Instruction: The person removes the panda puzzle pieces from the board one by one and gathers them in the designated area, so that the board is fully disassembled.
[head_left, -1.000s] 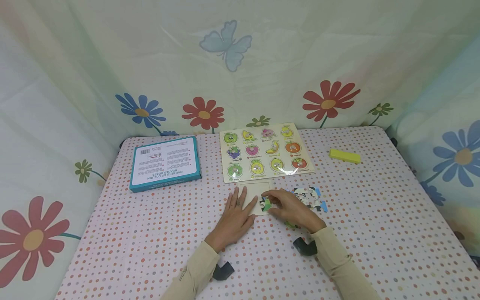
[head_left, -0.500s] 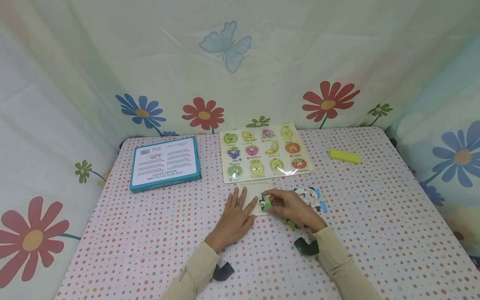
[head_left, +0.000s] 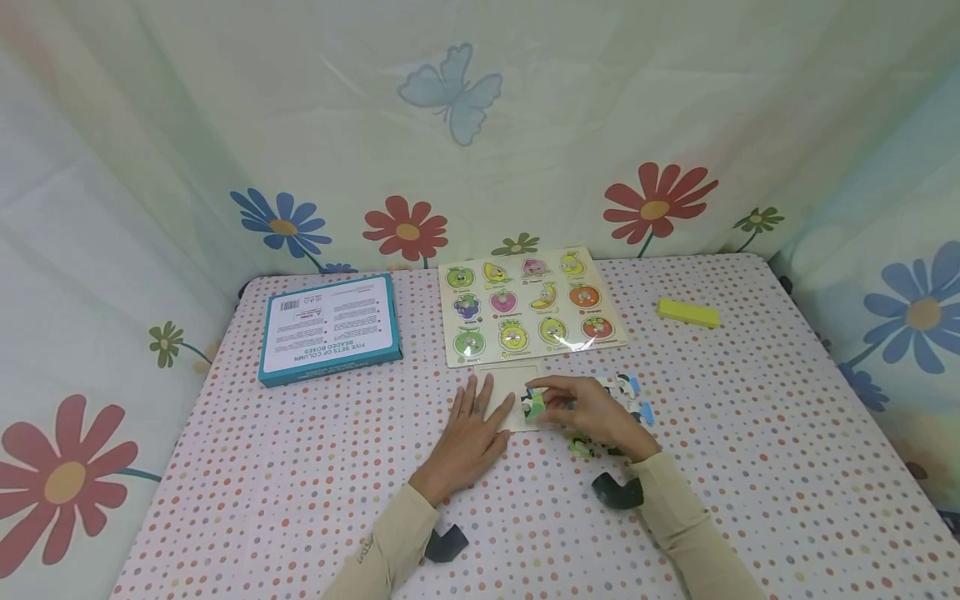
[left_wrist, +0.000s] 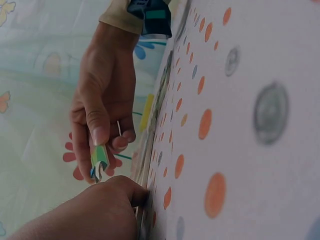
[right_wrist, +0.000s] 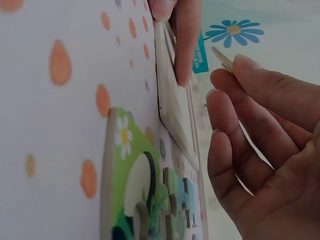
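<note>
A small jigsaw piece (head_left: 532, 406), green with black and white, is pinched between thumb and index finger of my right hand (head_left: 592, 408). It is held over the right part of a pale wooden puzzle tray (head_left: 517, 373); the right wrist view shows it raised off the tray's surface. My left hand (head_left: 467, 439) rests on the tray's left side with fingers spread. Panda-patterned jigsaw pieces (head_left: 627, 386) lie right of the tray, partly hidden behind my right hand. A green piece (right_wrist: 125, 165) is on the cloth nearer to me, below that hand.
Behind the tray lies a fruit peg puzzle board (head_left: 534, 304). A teal-edged box (head_left: 330, 329) sits at the back left, and a yellow block (head_left: 687, 313) at the back right. The table has a dotted cloth (head_left: 300, 483), with flowered curtains around its back and sides.
My right hand has shifted slightly right and turned a little, keeping the jigsaw piece pinched. More of the green piece below it shows now; the panda pieces are more covered. My left hand stays put.
</note>
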